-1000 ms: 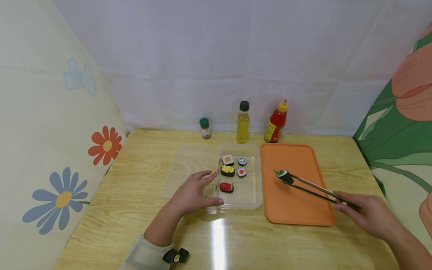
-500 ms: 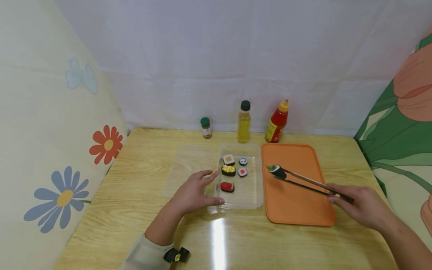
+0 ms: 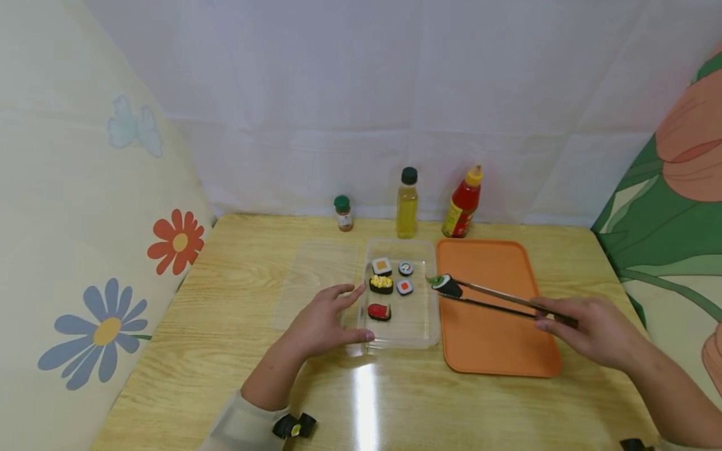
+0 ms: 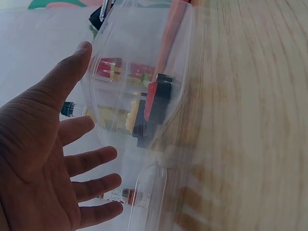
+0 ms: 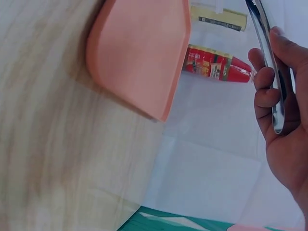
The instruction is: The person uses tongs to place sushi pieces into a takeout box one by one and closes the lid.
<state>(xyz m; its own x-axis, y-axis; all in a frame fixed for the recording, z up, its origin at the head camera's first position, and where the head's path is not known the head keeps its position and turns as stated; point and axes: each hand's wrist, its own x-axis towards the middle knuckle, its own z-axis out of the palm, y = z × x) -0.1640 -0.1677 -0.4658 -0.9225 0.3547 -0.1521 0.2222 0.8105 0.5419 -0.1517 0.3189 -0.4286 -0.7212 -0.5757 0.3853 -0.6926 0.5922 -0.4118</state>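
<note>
My right hand [image 3: 589,329] grips metal tongs [image 3: 502,299], whose tips pinch a dark sushi hand roll [image 3: 448,286] with green leaf at its end. The roll hangs where the orange tray [image 3: 496,351] meets the clear plastic box [image 3: 408,326]. In the right wrist view the fingers curl round the tongs [image 5: 269,57]. My left hand [image 3: 324,322] spreads its fingers at the left rim of the box, thumb by the near left corner. Inside the box lie several sushi pieces, among them a red-topped one [image 3: 379,312] and a yellow-topped one [image 3: 381,284].
A clear lid [image 3: 304,269] lies left of the box, partly behind the left hand. Along the back wall stand a spice jar [image 3: 344,216], an oil bottle [image 3: 407,207] and a red sauce bottle [image 3: 464,207].
My right hand has carried the tongs and the hand roll leftward, from over the orange tray to the right edge of the box. The left hand stays at the box's rim.
</note>
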